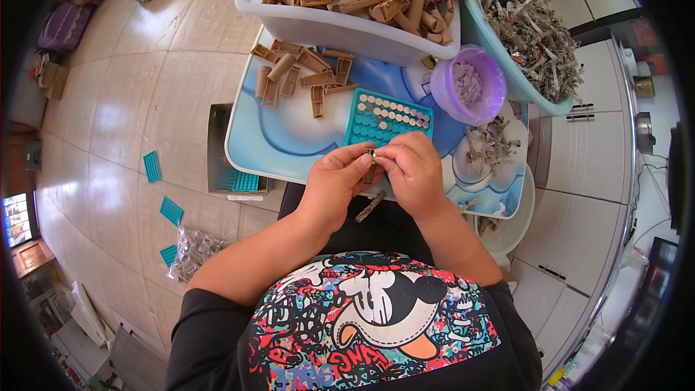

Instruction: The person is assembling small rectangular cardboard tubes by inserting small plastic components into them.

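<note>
My left hand (331, 181) is closed on a narrow brownish piece (370, 172), held upright just past the table's near edge. Fingertips of my right hand (413, 174) meet its top end, pinching a tiny whitish bit (373, 153) whose kind I cannot make out. Below the hands a thin dark greyish strip (371, 206) shows against my dark clothing. Right behind my hands lies a teal tray (352, 124) with rows of round pockets; pale discs (391, 107) fill many of the far ones. Brown plastic casings (316, 64) lie loosely piled at the table's far left.
Beyond the blue-patterned table (250, 137) stands a white tub (340, 32) heaped with brown casings. A teal basin (481, 29) holds tangled greyish strips; a purple bowl (443, 90) holds pale pieces. More strips (491, 143) lie table-right. An open box (218, 137), teal trays (171, 211) and a bag (195, 250) are on the left.
</note>
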Tool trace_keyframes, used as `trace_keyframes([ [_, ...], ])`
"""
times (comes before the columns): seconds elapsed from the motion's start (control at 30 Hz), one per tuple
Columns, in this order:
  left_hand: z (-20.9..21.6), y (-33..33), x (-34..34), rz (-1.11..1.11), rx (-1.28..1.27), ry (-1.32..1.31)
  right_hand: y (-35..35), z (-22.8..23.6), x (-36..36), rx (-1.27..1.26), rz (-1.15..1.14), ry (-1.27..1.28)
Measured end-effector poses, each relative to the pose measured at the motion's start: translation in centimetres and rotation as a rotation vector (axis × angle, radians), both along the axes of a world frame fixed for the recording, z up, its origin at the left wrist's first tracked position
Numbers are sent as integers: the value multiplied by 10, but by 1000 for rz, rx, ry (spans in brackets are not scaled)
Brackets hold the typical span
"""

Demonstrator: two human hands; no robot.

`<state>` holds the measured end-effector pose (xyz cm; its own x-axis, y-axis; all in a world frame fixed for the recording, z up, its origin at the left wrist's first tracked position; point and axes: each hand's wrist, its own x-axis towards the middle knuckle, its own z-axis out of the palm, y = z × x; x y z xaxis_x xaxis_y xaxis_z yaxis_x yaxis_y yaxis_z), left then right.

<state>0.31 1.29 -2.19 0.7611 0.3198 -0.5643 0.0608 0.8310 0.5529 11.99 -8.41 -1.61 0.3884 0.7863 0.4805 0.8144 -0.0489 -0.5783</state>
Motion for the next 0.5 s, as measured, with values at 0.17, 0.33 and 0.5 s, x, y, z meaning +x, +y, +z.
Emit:
trace_keyframes([
  [0.17, 2, -1, -2, 28, -3, 0, 1, -2, -8, 13, 0, -94],
  [0.33, 8, 7, -11, -3, 22, -27, 4, 13, -3, 30, 52, 68],
  [0.5, 0, 13, -26, 25, 7, -49, 42, 21, 15, -9, -27, -35],
])
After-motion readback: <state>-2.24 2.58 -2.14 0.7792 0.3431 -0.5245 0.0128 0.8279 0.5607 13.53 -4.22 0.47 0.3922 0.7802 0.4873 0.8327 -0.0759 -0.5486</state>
